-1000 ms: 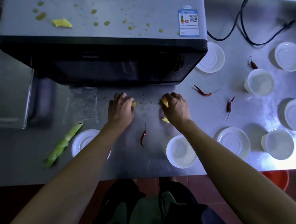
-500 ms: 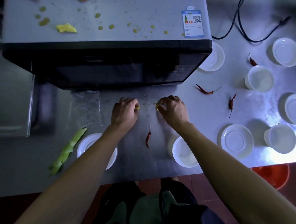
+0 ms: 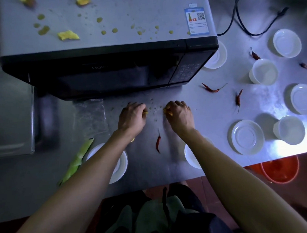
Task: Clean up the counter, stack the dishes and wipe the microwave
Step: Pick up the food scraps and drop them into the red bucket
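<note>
Head camera is looking down on a steel counter (image 3: 211,117) where both hands are working just in front of the microwave (image 3: 111,68). The left hand (image 3: 131,118) is curling its fingers around a small yellow scrap (image 3: 145,113), and the right hand (image 3: 180,114) is pinching another yellow scrap (image 3: 167,111); tiny crumbs (image 3: 155,108) are lying between them. By my reading, the person is gathering food bits, so the counter clean-up step is under way, while the stacking and wiping are not yet begun. A red chili (image 3: 158,142) is lying just behind the hands, toward the counter's near edge, a green peel (image 3: 76,160) is resting beside a white plate (image 3: 122,164) on the left, and bowls (image 3: 263,71) and saucers (image 3: 247,137) are sitting spread out to the right. Yellow splatter (image 3: 68,35) is dotting the microwave's top. Next, the move probably calls for carrying the scraps to a bin, perhaps the red bucket (image 3: 280,168) below the counter edge, then picking up the chilies.
</note>
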### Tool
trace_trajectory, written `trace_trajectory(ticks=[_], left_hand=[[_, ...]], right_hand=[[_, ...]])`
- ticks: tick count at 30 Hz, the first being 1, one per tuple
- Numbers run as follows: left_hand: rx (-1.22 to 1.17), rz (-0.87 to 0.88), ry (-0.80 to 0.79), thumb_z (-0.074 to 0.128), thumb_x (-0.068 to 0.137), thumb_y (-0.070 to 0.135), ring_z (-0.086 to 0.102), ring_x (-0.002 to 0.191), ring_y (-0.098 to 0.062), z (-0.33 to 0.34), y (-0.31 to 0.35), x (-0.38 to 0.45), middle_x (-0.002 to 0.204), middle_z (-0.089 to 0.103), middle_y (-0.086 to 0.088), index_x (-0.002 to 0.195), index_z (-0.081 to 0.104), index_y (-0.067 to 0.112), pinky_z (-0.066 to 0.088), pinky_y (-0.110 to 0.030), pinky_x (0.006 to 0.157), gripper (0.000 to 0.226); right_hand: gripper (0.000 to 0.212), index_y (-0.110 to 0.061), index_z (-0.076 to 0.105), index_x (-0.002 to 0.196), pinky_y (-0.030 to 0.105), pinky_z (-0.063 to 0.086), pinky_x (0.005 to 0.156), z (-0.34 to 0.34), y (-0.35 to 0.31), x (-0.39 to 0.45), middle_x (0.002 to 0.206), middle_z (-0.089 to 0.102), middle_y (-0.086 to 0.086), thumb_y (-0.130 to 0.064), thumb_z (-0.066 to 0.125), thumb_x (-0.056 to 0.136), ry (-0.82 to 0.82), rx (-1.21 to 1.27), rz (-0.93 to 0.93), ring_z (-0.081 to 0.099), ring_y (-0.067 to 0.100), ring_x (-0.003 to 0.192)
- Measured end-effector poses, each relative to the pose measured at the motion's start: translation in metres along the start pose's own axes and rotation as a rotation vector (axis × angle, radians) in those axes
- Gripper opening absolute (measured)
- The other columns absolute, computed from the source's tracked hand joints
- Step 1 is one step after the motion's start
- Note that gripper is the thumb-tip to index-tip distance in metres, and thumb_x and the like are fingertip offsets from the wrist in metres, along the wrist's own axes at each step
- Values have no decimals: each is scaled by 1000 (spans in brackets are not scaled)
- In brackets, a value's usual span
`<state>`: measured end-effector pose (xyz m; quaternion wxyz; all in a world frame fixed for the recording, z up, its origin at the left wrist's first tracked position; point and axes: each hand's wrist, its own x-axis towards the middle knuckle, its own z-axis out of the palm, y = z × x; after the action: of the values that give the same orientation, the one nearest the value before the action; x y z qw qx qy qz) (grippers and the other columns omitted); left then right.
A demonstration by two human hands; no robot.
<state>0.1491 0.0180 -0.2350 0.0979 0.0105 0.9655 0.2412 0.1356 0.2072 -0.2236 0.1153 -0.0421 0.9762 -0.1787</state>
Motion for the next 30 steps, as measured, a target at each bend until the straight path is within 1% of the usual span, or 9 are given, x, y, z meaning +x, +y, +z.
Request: trace_trajectory(ticks=[3, 8, 13, 15, 17, 19, 22, 26, 30], left_hand=[[2, 35, 1, 68, 89, 17, 55, 103, -21, -4, 10, 5, 103, 67, 2, 97, 66, 19, 48, -36, 79, 8], [-13, 118, -18, 66, 91, 17, 56, 98, -19, -4, 43, 11, 100, 68, 4, 97, 65, 22, 47, -34, 75, 7], [-42, 272, -69, 63, 89, 15, 56, 93, -25, 9, 95, 17, 92, 68, 1, 93, 67, 18, 47, -37, 73, 5], [-42, 330, -79, 64, 88, 14, 56, 91, -26, 18, 122, 16, 92, 69, 1, 92, 68, 18, 45, -34, 69, 6], [-32, 392, -92, 64, 88, 16, 57, 93, -25, 29, 152, 13, 93, 70, 1, 92, 68, 18, 45, -34, 68, 6], [-24, 442, -125, 63, 89, 18, 58, 96, -26, 41, 186, 9, 95, 71, 0, 93, 68, 18, 49, -36, 72, 7], [-1, 521, -178, 61, 90, 20, 58, 97, -29, 63, 241, -2, 96, 70, -2, 94, 68, 18, 49, -41, 79, 8], [25, 608, -244, 61, 91, 21, 57, 97, -27, 98, 316, -25, 99, 70, 0, 97, 68, 17, 47, -39, 80, 10], [34, 706, -316, 61, 91, 21, 57, 101, -24, 134, 384, -47, 99, 69, 1, 96, 68, 17, 47, -38, 83, 10]], right_hand=[[13, -12, 68, 101, 37, 46, 75, -6, 5, -11, 95, 66, 9, -16, 60, 93, 51, 74, 40, 56, 31, 93], [13, -8, 71, 101, 38, 50, 69, -23, 29, -31, 95, 65, 12, -10, 63, 90, 116, 211, 121, 58, 33, 90], [12, -7, 70, 100, 41, 50, 73, -44, 73, -59, 97, 66, 12, -10, 64, 90, 227, 286, 197, 59, 33, 89], [12, -9, 70, 101, 42, 51, 75, -55, 96, -73, 98, 67, 10, -11, 64, 91, 271, 310, 235, 60, 31, 89], [10, -10, 70, 99, 41, 51, 75, -65, 119, -90, 97, 68, 7, -14, 65, 91, 324, 321, 283, 60, 28, 89], [9, -10, 70, 97, 42, 49, 76, -76, 143, -109, 94, 68, 7, -15, 66, 90, 383, 343, 326, 60, 28, 89], [8, -10, 70, 94, 44, 49, 78, -91, 184, -144, 91, 68, 7, -13, 65, 88, 448, 394, 404, 60, 28, 87], [9, -13, 69, 96, 43, 49, 80, -111, 242, -200, 94, 68, 4, -17, 65, 89, 500, 423, 512, 60, 26, 90], [13, -14, 71, 100, 38, 48, 80, -127, 299, -256, 94, 67, 4, -17, 68, 88, 553, 410, 610, 59, 25, 91]])
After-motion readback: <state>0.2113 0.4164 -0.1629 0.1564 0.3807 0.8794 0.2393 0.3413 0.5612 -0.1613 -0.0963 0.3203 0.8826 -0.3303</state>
